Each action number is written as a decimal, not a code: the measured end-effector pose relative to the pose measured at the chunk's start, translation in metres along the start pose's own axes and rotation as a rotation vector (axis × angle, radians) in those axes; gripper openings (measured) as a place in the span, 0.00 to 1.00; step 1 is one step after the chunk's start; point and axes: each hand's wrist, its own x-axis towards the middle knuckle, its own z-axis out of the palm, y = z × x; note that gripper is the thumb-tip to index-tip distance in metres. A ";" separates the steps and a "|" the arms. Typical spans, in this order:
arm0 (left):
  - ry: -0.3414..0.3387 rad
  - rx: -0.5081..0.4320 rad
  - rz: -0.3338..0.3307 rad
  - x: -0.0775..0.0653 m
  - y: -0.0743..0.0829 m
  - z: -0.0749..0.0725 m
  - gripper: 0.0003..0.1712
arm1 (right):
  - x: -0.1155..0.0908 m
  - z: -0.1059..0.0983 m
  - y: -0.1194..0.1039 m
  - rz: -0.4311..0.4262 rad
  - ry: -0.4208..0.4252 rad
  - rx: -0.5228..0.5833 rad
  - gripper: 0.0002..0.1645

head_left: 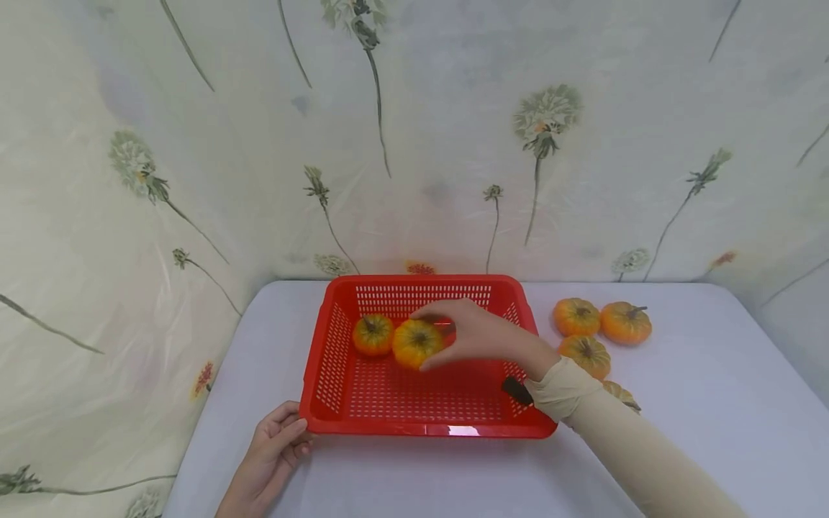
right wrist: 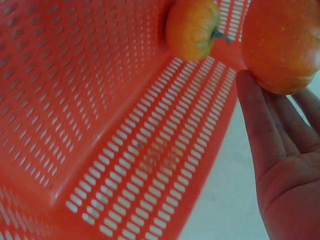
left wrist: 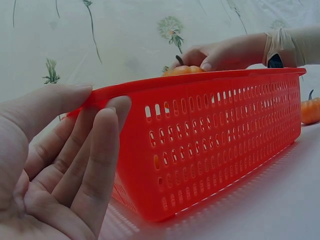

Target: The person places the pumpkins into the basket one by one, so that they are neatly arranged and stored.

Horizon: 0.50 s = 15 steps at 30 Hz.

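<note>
A red plastic basket with slotted walls stands on the white table. At its near left corner my left hand pinches the rim, thumb on top and fingers beneath, as the left wrist view shows. My right hand reaches in over the right side and holds a small orange-yellow pumpkin between thumb and fingers. In the left wrist view that pumpkin shows at rim height, stem up. Another small pumpkin sits inside the basket, left of the held one.
Right of the basket, several more pumpkins lie on the table, among them one at the far right and one partly behind the right sleeve. A curtain with dandelion prints hangs behind the table.
</note>
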 end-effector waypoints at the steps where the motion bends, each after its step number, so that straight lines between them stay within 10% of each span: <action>1: 0.008 0.001 -0.002 0.000 0.000 0.000 0.12 | 0.003 0.003 0.000 -0.009 -0.008 -0.001 0.42; 15: -0.029 -0.014 0.009 0.000 0.001 -0.001 0.13 | 0.040 0.034 -0.009 -0.117 -0.119 -0.100 0.44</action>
